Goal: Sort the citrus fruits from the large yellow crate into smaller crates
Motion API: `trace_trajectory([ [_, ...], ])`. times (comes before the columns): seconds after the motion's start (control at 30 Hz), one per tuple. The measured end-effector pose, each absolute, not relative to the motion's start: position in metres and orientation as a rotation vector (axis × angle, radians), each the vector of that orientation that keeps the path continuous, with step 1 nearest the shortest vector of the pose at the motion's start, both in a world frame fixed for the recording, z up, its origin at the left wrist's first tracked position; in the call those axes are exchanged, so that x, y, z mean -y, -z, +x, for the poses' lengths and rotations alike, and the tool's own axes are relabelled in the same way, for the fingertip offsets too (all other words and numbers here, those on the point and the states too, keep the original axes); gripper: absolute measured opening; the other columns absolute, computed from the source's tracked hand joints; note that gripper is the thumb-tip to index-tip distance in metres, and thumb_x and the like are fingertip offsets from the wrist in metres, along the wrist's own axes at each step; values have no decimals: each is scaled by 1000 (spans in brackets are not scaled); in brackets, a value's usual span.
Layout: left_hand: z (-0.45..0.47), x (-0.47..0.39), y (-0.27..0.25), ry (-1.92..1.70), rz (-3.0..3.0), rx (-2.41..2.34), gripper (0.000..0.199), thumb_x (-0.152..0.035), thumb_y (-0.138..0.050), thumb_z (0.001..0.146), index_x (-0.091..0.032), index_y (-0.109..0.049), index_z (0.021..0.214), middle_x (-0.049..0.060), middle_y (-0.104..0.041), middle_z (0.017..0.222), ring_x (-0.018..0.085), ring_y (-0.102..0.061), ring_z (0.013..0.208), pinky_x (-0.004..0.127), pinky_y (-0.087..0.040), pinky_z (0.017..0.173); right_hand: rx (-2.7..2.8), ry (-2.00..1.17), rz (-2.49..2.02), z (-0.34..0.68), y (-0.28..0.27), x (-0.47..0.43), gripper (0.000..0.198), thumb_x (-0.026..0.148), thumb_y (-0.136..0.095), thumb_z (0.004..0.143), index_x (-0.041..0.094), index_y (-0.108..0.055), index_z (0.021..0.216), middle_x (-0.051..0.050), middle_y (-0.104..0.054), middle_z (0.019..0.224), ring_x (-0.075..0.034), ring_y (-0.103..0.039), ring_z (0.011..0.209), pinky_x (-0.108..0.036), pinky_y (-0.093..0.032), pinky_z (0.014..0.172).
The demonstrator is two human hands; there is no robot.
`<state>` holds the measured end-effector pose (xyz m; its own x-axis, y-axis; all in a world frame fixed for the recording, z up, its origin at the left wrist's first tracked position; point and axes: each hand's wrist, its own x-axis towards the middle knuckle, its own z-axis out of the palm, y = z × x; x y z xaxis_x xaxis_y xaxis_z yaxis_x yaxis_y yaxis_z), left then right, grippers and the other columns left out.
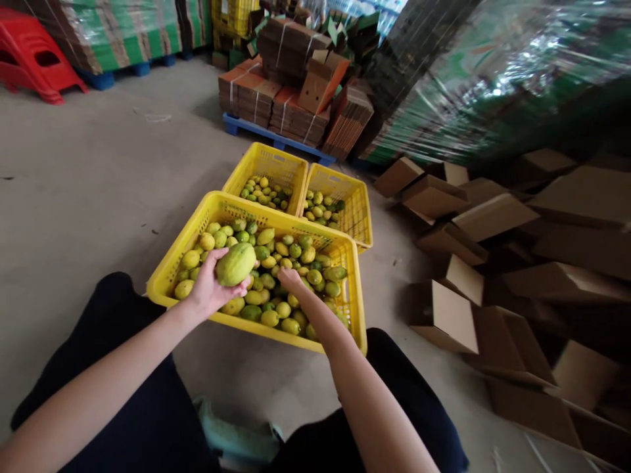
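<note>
A large yellow-green lemon [236,265] rests in my left hand [211,289], whose fingers curl around it above the left part of the big yellow crate [197,209]. Many yellow and green lemons [269,318] of mixed sizes lie in that crate. My right hand [290,280] reaches down among them near the middle, with its fingers curled. Whatever it grips, if anything, is hidden behind the hand.
Two smaller-looking yellow crates, one at back left [266,154] and one at back right [362,203], hold more lemons. Cardboard boxes [453,315] crowd the right side. Flattened cartons [251,95] sit on a blue pallet [256,133] behind. A red stool [37,56] stands far left.
</note>
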<state>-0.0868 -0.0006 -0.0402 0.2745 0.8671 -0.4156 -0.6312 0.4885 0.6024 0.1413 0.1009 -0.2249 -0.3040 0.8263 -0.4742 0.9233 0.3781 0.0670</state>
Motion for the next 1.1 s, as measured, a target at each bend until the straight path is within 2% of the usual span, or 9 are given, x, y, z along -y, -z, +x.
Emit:
trace_trajectory([
  [0.1,-75,1,46,-998,427,-792,44,-49,-53,78,-10,-65,92,4,-59,58,13,-50,48,25,-39,46,-2235,249,1481,151,223,-98,34,35,-62,95,17,-60,124,-10,-60,129,-24,-61,113,-46,-53,95],
  [0.23,-69,3,56,-970,508,-778,50,-53,-54,77,-9,-66,98,5,-61,58,13,-50,47,26,-41,48,-2264,161,1526,154,226,-91,30,16,-50,96,11,-62,123,-19,-58,132,-29,-51,124,-44,-42,102],
  [0.37,-72,6,61,-956,619,-767,56,-56,-55,76,-11,-65,107,9,-67,69,15,-55,53,28,-44,50,-2261,116,1648,148,232,-91,40,7,-38,93,6,-61,126,-25,-59,127,-32,-51,118,-49,-37,103],
  [0.53,-80,6,64,-1011,752,-901,58,-54,-54,76,-20,-58,123,10,-71,104,27,-68,93,33,-53,63,-2304,216,1753,151,229,-89,34,11,-48,89,7,-61,120,-25,-59,128,-33,-50,120,-50,-33,108],
  [0.7,-82,10,63,-1097,1046,-1034,56,-48,-63,79,-23,-55,128,7,-62,133,30,-52,131,39,-49,101,-2376,375,1925,154,213,-77,32,17,-56,89,7,-55,119,-27,-62,124,-35,-54,120,-53,-36,107],
  [0.77,-79,14,58,-1090,1156,-996,54,-46,-65,82,-24,-53,130,7,-62,133,28,-51,133,38,-46,107,-2416,475,1998,152,199,-72,30,21,-49,94,8,-52,121,-23,-66,114,-32,-61,109,-48,-46,98],
  [0.9,-73,22,49,-1055,1306,-962,64,-43,-71,81,-25,-48,138,9,-61,135,28,-57,126,39,-49,102,-2518,734,2098,152,156,-56,33,32,-30,102,15,-40,129,-11,-67,105,-19,-68,87,-31,-56,76],
  [1.03,-65,21,56,-1090,1542,-1092,62,-40,-79,74,-23,-58,130,11,-62,133,28,-62,117,39,-50,98,-2816,1562,2180,161,105,-20,36,48,-45,96,23,-41,121,-8,-63,117,-17,-69,94,-33,-60,81],
  [1.1,-61,19,63,-1125,1630,-1149,58,-40,-80,74,-23,-61,126,10,-64,129,27,-63,114,38,-51,95,-2892,1724,2114,165,86,0,39,53,-57,90,24,-46,115,-7,-63,115,-19,-68,98,-35,-59,85],
])
